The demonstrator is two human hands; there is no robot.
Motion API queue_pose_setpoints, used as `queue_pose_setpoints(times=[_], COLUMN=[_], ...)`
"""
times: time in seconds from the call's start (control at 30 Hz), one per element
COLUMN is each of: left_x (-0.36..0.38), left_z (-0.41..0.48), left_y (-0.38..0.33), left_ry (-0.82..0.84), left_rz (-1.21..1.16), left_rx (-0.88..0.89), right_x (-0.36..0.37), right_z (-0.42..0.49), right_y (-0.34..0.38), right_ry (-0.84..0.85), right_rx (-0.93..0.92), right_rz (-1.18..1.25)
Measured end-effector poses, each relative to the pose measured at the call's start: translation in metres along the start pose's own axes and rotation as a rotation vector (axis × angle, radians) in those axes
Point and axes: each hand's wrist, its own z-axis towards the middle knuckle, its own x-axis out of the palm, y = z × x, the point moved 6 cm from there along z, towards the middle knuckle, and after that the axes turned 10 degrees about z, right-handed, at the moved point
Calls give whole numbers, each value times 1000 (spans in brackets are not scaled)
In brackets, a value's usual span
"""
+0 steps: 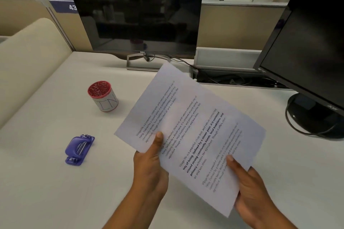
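A white sheet of paper (188, 117) with several printed paragraphs, one in bold, is held tilted above the desk. My left hand (150, 161) grips its near left edge, thumb on top of the page and fingers hidden beneath. My right hand (249, 188) grips the near right edge the same way, thumb pressed on the text. A purple hole punch (79, 149) lies on the desk to the left of my left hand, apart from the paper.
A white cup with a red patterned top (103, 95) stands left of the paper. A dark Dell monitor (137, 13) stands at the back, a second black monitor (312, 46) on the right with its round base (314, 117). A cable tray (232, 78) runs behind the paper on the white desk (46, 191).
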Motion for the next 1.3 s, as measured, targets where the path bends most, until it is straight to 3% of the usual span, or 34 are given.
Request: queue_pose_setpoints(times=[0.17, 0.33, 0.4, 0.47, 0.53, 0.87, 1.13, 1.3], left_x=[-15, -36, -39, -33, -24, -24, -16, -15], left_z=[-3, 2, 2, 2, -1, -8, -21, -21], left_y=[-10, -37, -41, -43, -40, -28, -32, -41], left_ry=[85, 313, 356, 369, 377, 202, 268, 254], left_rz=[-16, 93, 326, 650, 779, 848, 908, 884], left_rx=[27, -11, -18, 85, 172, 388, 568, 625], right_x=[0, -7, -8, -7, -4, 3, 7, 15], right_z=[0, -4, -7, -10, -14, -19, -27, -31], right_y=[38, 86, 96, 99, 98, 94, 99, 107], right_ry=[6, 14, 12, 17, 15, 63, 41, 118], right_rx=[-142, -301, -342, -366, -382, -464, -504, -549], right_rz=[-147, -329, -419, -484, -535, -630, -695, -728])
